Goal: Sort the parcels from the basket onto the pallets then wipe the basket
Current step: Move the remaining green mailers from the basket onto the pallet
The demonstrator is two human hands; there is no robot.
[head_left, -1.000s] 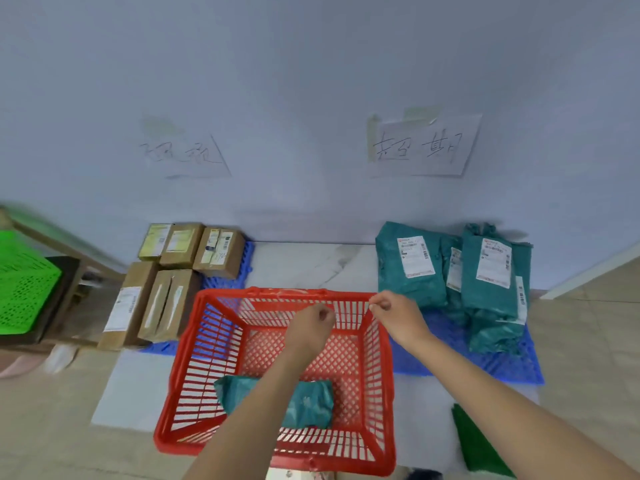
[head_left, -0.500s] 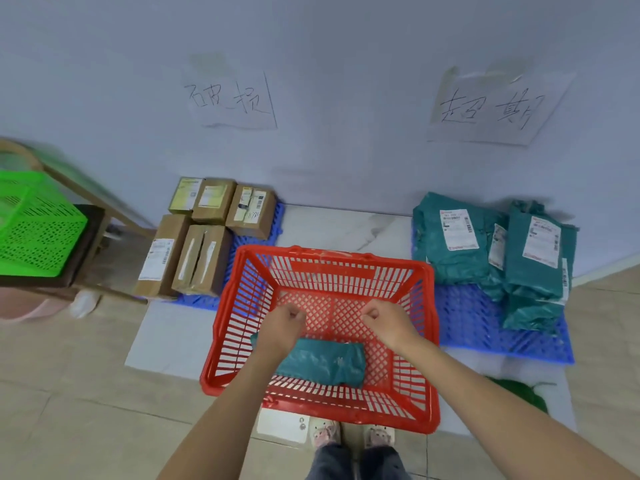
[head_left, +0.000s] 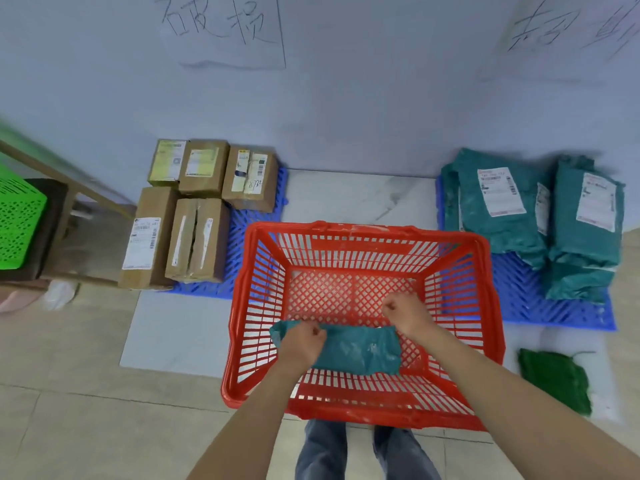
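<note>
The basket (head_left: 363, 237) in the middle of the frame was glossy red plastic lattice, and the bag (head_left: 360, 351) inside it was crinkled teal plastic film with a faint sheen. The boxes (head_left: 194, 216) at the left were matt brown cardboard with paper labels, on a blue plastic grid pallet (head_left: 239, 251). The floor (head_left: 86, 393) at lower left was smooth beige tile.

One red basket (head_left: 363, 237) holds one teal bag (head_left: 360, 351). Five cardboard boxes (head_left: 197, 240) lie on the left blue pallet (head_left: 256, 220), one of two pallets. The teal bags (head_left: 502, 209) heaped on the right pallet (head_left: 519, 292) overlap, so their number is unclear. Two paper signs (head_left: 221, 29) hang on the wall. One green cloth (head_left: 554, 379) lies on the floor.
</note>
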